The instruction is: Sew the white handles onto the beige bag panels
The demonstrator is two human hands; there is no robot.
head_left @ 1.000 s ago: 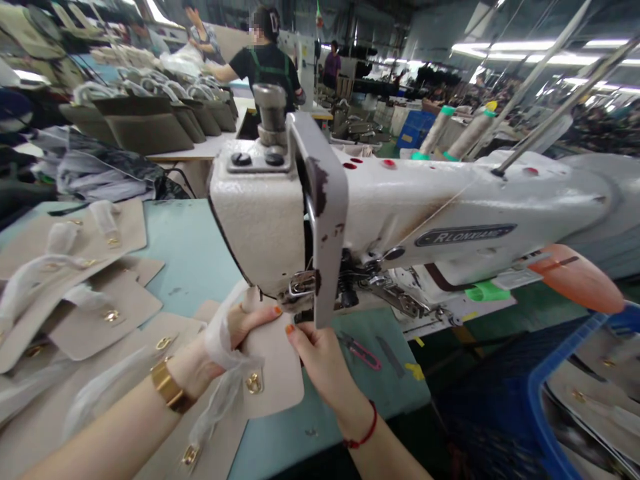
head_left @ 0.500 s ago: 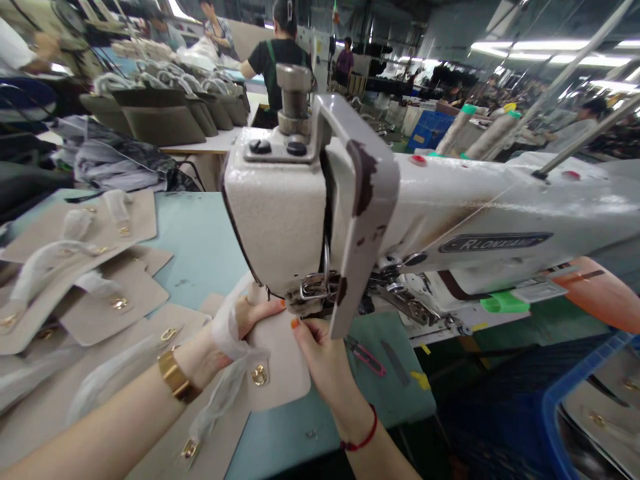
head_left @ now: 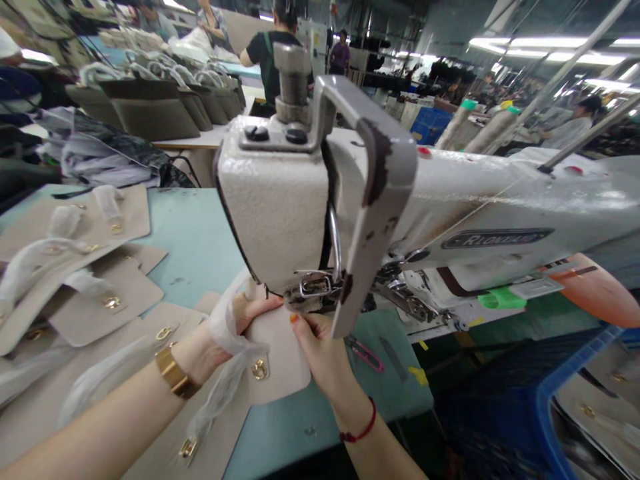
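Note:
Under the head of a white sewing machine point(head_left: 275, 213) lies a beige panel point(head_left: 283, 367) with a gold ring fitting and a handle wrapped in white film point(head_left: 225, 393). My left hand point(head_left: 237, 323) grips the panel's left side near the needle area, thumb on top, with the wrapped handle looped over the hand. On the right edge of the same panel, my right hand point(head_left: 320, 347) pinches it between thumb and fingers. The machine's head and metal bracket hide the panel's far edge and some fingertips.
More beige panels point(head_left: 100, 300) with wrapped handles cover the table's left. Pink-handled snips point(head_left: 367, 353) lie right of my right hand. A blue crate point(head_left: 545, 407) holds panels at the lower right. People and grey bags point(head_left: 145, 110) are behind.
The machine's thread take-up lever beside the head looks different in position. My hands and the panel have hardly moved; the whole view has shifted slightly.

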